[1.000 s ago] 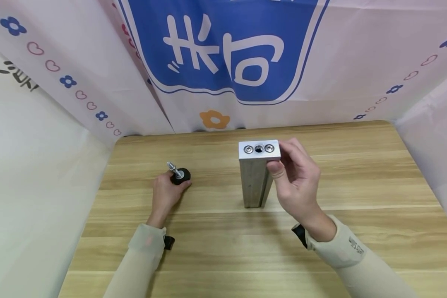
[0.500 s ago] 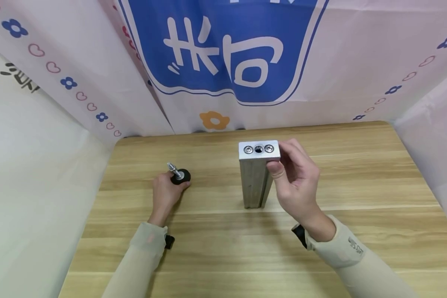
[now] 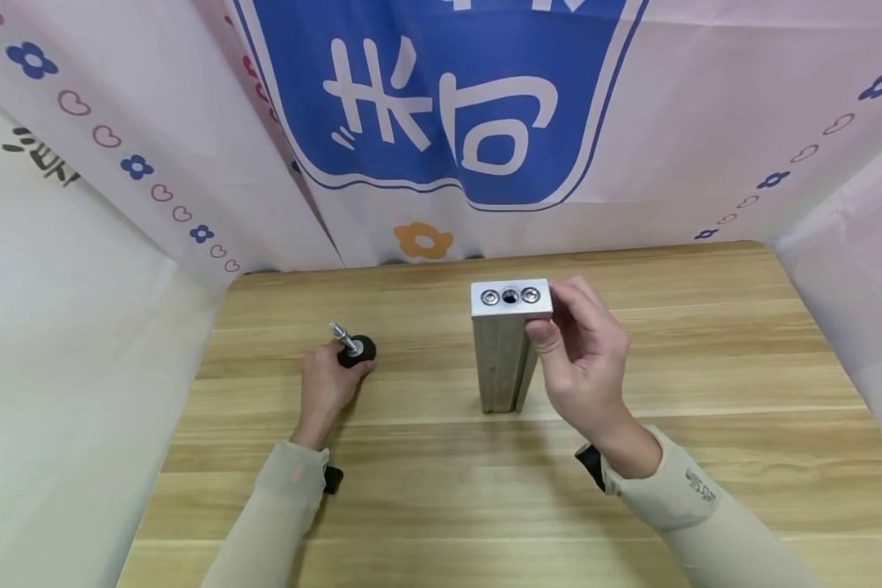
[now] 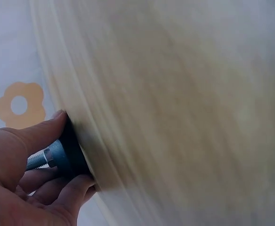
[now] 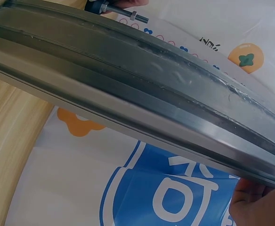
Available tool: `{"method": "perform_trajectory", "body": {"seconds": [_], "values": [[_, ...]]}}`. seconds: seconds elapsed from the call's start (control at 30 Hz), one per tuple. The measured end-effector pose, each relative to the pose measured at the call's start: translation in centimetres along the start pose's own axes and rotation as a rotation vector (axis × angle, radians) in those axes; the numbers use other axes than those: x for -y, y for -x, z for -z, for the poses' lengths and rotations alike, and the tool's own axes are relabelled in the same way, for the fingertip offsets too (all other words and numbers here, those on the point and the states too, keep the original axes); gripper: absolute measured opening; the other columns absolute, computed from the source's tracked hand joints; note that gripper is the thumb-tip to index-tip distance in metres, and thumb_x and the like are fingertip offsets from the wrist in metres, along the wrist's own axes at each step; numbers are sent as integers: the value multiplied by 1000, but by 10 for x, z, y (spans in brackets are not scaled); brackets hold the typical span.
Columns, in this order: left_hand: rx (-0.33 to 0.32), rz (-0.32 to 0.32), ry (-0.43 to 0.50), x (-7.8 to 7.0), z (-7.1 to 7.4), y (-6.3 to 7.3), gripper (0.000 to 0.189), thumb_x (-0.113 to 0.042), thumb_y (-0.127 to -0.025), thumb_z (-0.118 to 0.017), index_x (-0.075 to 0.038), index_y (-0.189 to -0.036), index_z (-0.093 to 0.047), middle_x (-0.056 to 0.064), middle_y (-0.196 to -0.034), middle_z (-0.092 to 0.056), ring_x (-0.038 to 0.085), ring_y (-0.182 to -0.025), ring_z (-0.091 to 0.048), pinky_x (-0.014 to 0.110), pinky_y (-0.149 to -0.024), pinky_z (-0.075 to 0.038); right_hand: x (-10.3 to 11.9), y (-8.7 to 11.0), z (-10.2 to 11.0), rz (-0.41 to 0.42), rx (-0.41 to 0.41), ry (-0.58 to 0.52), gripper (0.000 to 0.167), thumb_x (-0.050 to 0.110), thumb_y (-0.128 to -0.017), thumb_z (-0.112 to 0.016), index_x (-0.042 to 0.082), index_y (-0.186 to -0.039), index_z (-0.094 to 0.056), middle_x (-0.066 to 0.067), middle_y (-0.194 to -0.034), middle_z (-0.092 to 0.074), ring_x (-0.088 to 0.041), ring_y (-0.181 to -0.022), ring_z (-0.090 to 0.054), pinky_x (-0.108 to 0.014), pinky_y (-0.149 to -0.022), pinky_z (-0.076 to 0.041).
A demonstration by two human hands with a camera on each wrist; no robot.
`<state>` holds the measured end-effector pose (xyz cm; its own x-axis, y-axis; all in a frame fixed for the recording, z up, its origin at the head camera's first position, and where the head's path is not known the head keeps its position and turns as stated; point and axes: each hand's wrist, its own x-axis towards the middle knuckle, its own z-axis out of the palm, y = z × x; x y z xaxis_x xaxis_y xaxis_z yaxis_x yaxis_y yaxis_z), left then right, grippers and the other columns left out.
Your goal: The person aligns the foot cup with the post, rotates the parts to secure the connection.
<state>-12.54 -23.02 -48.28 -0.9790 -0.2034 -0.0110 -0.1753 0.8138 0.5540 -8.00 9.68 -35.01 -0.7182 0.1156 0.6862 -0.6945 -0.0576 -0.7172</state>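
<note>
A black round leveling foot (image 3: pixel 363 351) with a threaded metal stud stands on the table at the left. My left hand (image 3: pixel 325 384) grips its base between thumb and fingers; the left wrist view shows the thumb and fingertips around the black base (image 4: pixel 71 150). An aluminum profile (image 3: pixel 501 359) stands upright in the middle, its silver end plate (image 3: pixel 485 309) on top with two screws and a threaded hole between them. My right hand (image 3: pixel 591 351) holds the top of the profile at its right side, thumb in front. The right wrist view shows the profile's grooved length (image 5: pixel 142 89).
The wood-grain table (image 3: pixel 426 498) spreads around both hands. A white printed cloth (image 3: pixel 676 147) with a blue emblem hangs along its back edge. White walls (image 3: pixel 59 327) rise on both sides.
The head view has shifted very slightly. Both hands, the leveling foot and the profile keep their places.
</note>
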Motion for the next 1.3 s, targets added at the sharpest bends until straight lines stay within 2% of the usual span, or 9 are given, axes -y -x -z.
{"method": "perform_trajectory", "body": {"seconds": [0.2,0.47,0.67,0.97,1.3], "values": [[19,12,6,0,4,0,45,-24,-90,-85,9,-118,-73,30,-122,-73,44,-118,-70,56,-98,-58,-1,0,0,30,17,-16,60,35,-99,-69,-23,-115,-64,4,-99,-61,-9,-84,-57,-17,-69,-48],[43,25,34,0,7,1,41,-23,-91,-83,6,-119,-74,27,-125,-73,42,-120,-70,55,-98,-59,-1,0,0,19,15,7,61,37,-100,-68,-22,-115,-64,5,-99,-61,-9,-83,-56,-17,-68,-47],[22,3,47,-3,8,3,43,-24,-91,-84,6,-120,-74,27,-125,-74,42,-119,-70,55,-98,-58,0,1,1,-6,6,25,64,41,-99,-68,-20,-116,-65,5,-98,-60,-10,-82,-55,-18,-67,-46],[-9,-55,25,-15,11,9,42,-25,-88,-86,5,-115,-75,26,-119,-76,40,-110,-74,53,-90,-60,0,1,2,-9,10,30,64,42,-99,-68,-20,-116,-65,4,-97,-60,-10,-82,-55,-18,-67,-47],[-17,-84,51,-21,11,13,38,-21,-89,-84,6,-114,-75,27,-121,-75,42,-113,-73,54,-94,-59,0,0,2,23,26,0,59,36,-100,-68,-21,-115,-64,4,-99,-61,-9,-84,-56,-17,-68,-47]]}}
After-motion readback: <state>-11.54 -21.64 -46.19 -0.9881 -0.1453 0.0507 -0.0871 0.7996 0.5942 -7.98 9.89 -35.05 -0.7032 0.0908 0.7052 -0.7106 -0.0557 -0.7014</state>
